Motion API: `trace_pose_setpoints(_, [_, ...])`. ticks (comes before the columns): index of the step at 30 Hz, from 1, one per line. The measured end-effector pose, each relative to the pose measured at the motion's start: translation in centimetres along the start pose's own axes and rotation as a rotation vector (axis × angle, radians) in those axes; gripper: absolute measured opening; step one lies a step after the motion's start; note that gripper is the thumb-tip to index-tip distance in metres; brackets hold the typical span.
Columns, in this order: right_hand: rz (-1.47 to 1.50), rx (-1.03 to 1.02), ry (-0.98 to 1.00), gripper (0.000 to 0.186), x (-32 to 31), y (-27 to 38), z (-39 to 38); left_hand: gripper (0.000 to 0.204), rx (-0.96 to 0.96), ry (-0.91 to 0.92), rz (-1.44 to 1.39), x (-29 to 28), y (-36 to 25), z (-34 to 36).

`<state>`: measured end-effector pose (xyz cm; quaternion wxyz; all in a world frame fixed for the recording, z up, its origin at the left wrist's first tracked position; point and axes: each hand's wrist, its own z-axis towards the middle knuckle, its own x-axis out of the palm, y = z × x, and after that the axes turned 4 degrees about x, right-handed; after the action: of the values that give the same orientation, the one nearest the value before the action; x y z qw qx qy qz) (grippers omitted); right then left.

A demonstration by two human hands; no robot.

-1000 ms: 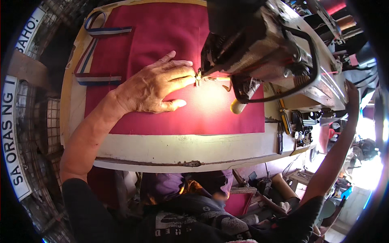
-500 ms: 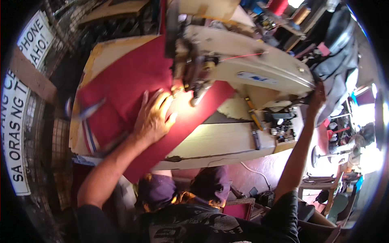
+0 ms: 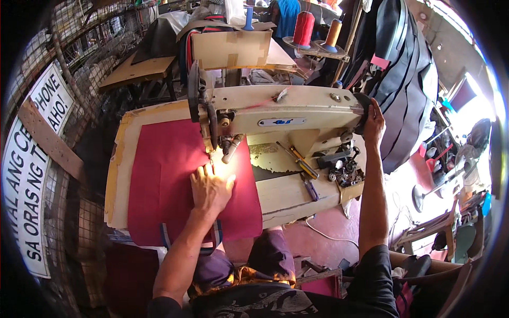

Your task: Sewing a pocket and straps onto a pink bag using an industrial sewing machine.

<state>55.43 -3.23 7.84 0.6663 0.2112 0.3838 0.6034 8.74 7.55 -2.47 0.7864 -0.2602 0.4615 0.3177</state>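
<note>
Head cam: my L grip (image 3: 211, 188) rests flat, fingers slightly spread, holding nothing, on the maroon fabric panel (image 3: 159, 175), under the cream metal sewing machine (image 3: 318, 103), overhanging the pale worn surface's (image 3: 120, 196) near edge. R grip (image 3: 375, 124) touches the black round handwheel (image 3: 362, 108); can't tell how tight. Risks, imo: fingertips (image 3: 199, 170) near needle, so wheel turn might prick; overhang's wt could skew stitching.

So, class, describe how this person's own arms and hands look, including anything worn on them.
The left hand and right hand are ungloved, with no watch or bracelet visible on either wrist. The left sleeve and right sleeve are dark and short, leaving both forearms bare. Rings are too small to rule out.
</note>
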Motion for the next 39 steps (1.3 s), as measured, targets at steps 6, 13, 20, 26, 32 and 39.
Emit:
trace_pose_setpoints(6, [-0.157,-0.406,-0.038,0.031,-3.1,6.0,-11.6,0.033,0.268,0.118,-0.271,-1.4,10.2,-0.3])
trace_pose_setpoints(13, [0.222,-0.226,0.800,0.023,0.8,13.4,-31.2,0.047,0.190,0.069,-0.166,0.0,10.3,-1.8])
trace_pose_setpoints(20, [0.179,-0.472,0.805,0.021,2.4,13.2,-34.4,0.043,0.231,-0.022,-0.171,0.1,10.8,-2.3])
trace_pose_setpoints(26, [0.177,-0.474,0.772,0.018,2.4,12.3,-34.5,0.050,0.540,0.149,-0.537,-4.1,5.8,-3.6])
trace_pose_setpoints(32, [0.140,-0.480,0.784,0.023,1.7,12.9,-34.6,0.023,0.582,0.119,-0.384,-4.8,3.9,-3.9])
trace_pose_setpoints(39, [0.167,-0.488,0.773,0.019,1.8,13.0,-34.4,0.016,0.559,0.049,-0.213,-6.6,3.4,-4.3])
